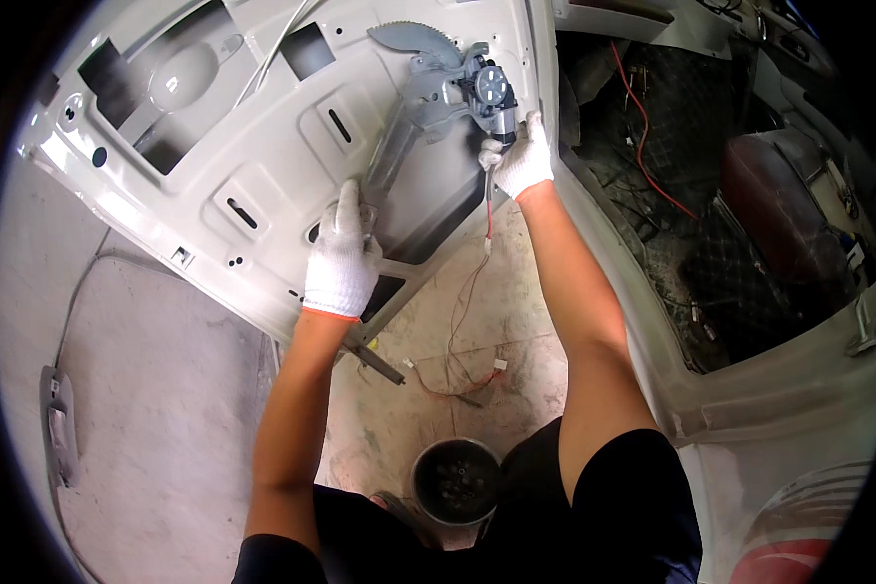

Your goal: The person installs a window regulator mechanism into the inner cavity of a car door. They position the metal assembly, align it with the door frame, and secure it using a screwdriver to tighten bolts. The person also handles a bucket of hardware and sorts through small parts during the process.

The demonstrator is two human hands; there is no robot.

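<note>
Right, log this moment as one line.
left hand: at grey arm; right hand: holding motor; toothed mechanism: at door panel; dark bowl: small parts inside

Head cam, L one of the pair, looks steeply down & a bit fwd from above the wearer, w/ left forearm (297, 414) and right forearm (574, 277) rising from the near side, left hand (342, 255) and right hand (521, 164) close in, past mid-view. Wide fisheye takes in the door panel (199, 229) far L, floor (379, 438) btwn, round tub (455, 441) near, and vehicle cab (686, 180) far R, straight edges bowing toward a dark rim. Cab's dim, so hard to say how deep it sees there.
</note>
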